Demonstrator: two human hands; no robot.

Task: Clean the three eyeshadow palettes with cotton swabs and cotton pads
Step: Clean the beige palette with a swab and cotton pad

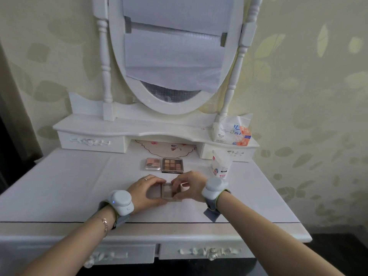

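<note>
A small brown eyeshadow palette [167, 191] lies on the white dressing table [79, 186], between both hands. My left hand [146, 191] curls round its left side, thumb at the near edge. My right hand [188, 186] grips its right side, with fingertips over the top. Behind them lie a pink palette [153, 163] and a darker palette [172, 165] with several brown pans, side by side. A bag of cotton swabs or pads [220, 164] stands to the right.
A tissue pack [232, 132] sits on the raised shelf at the right. An oval mirror [171, 54] covered with white paper stands behind. A floral mat [165, 149] lies under the shelf. The table's front edge is close to my forearms.
</note>
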